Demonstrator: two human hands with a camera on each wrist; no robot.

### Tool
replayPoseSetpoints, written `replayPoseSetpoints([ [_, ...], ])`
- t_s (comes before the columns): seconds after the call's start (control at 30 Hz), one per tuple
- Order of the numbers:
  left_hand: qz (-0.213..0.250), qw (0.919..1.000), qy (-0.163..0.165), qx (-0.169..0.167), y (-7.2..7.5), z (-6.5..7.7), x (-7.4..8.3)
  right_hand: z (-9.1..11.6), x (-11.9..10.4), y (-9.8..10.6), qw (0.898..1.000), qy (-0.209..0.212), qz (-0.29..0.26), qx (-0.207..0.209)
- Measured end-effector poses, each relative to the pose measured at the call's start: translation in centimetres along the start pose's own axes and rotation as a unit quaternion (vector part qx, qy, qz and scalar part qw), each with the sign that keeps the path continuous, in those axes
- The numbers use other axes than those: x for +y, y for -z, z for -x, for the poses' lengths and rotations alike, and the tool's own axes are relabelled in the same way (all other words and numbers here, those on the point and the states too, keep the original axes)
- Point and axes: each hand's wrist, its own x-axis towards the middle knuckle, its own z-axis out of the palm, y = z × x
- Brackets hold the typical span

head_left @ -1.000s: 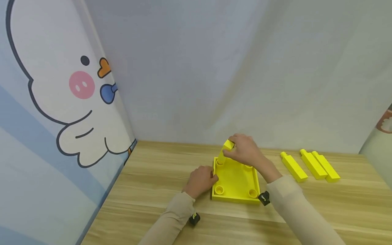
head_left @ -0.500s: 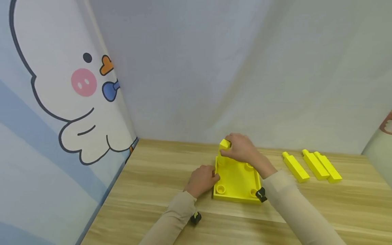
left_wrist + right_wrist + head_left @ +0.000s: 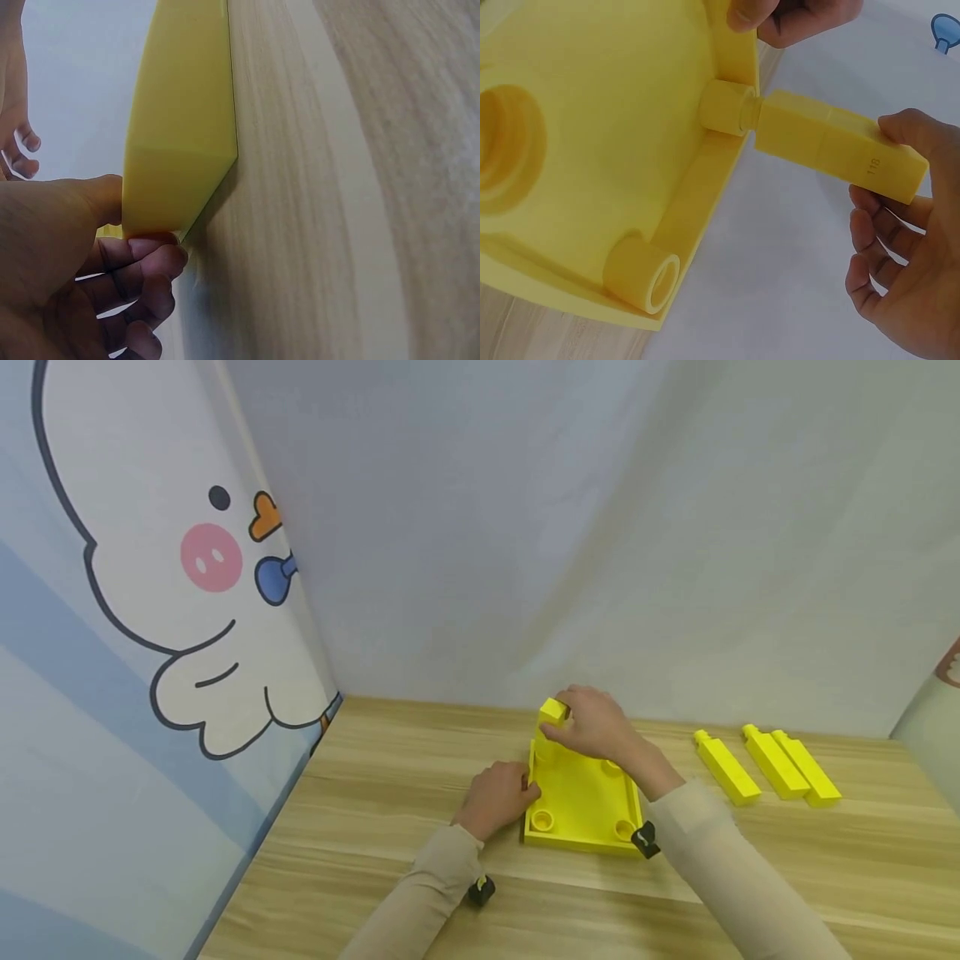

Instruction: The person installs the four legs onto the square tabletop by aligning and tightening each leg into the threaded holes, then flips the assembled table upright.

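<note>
Fingers (image 3: pixel 163 261) of the left hand (image 3: pixel 493 797) pinch the left wall of a yellow, square, plastic-looking tray (image 3: pixel 585 843), which lies on the wood-grained tabletop (image 3: pixel 390 752). At its far-left corner is a round yellow socket (image 3: pixel 724 106). From it rises a yellow, square-sided, plastic-looking bar (image 3: pixel 817 139), its long axis upright and nearly in line with the socket; part of its narrow neck (image 3: pixel 755 114) shows outside, so I judge that it is not fully seated. The right hand (image 3: pixel 596 722) is nearer to this joint: its fingers hold the bar's upper end, and the socket lies below them. On the bar's side I read "118". Farther right lie three similar loose bars (image 3: pixel 776 764), necks pointing away from the person; on these I can read no writing.
</note>
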Motion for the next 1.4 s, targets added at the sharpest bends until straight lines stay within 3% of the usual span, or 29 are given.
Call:
replayPoseSetpoints([
  [0.57,0.000,1.0000,0.007,-0.006,0.1,0.0,0.4,1.1,0.3,0.7,0.999,-0.007,0.033,0.002],
  [0.83,0.004,0.9999,0.010,-0.004,0.2,0.0,0.4,2.7,0.8,1.4,0.999,0.007,0.037,0.011],
  [1.4,0.014,0.9999,0.004,0.004,0.4,0.1,0.0,7.0,5.7,0.9,0.999,-0.048,-0.001,-0.015],
])
